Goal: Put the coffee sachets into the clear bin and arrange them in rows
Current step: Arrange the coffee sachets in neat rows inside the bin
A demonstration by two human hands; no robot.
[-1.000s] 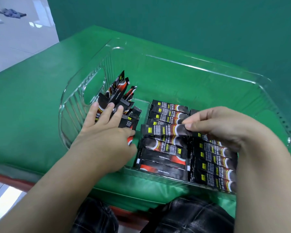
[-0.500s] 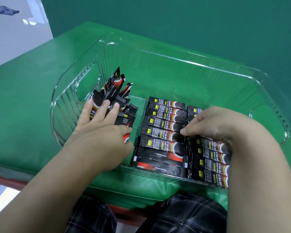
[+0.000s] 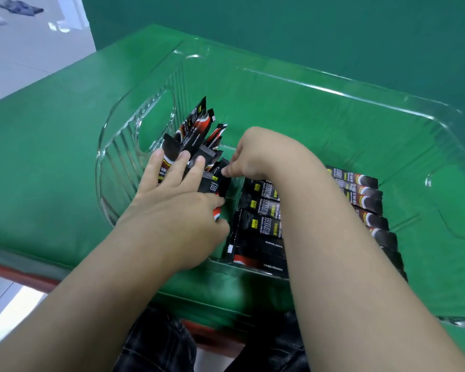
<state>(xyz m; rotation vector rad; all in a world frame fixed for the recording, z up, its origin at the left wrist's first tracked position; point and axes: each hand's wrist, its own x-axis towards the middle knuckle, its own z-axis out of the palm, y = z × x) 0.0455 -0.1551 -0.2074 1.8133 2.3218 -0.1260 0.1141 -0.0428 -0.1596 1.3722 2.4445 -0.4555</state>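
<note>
My left hand (image 3: 172, 208) fans a loose bundle of coffee sachets (image 3: 193, 135) at nine o'clock in the clear bin (image 3: 333, 89); my right hand (image 3: 255, 154) pinches one free for the rows (image 3: 261, 210) at five o'clock.

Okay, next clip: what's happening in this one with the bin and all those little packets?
A person is sorting coffee sachets inside a clear bin that sits on a green table. The left hand holds a loose bundle of sachets at the bin's left end. The right hand reaches across and pinches the end of one sachet in that bundle. Two neat rows of sachets already lie flat in the near part of the bin, partly hidden by the right forearm.
</note>
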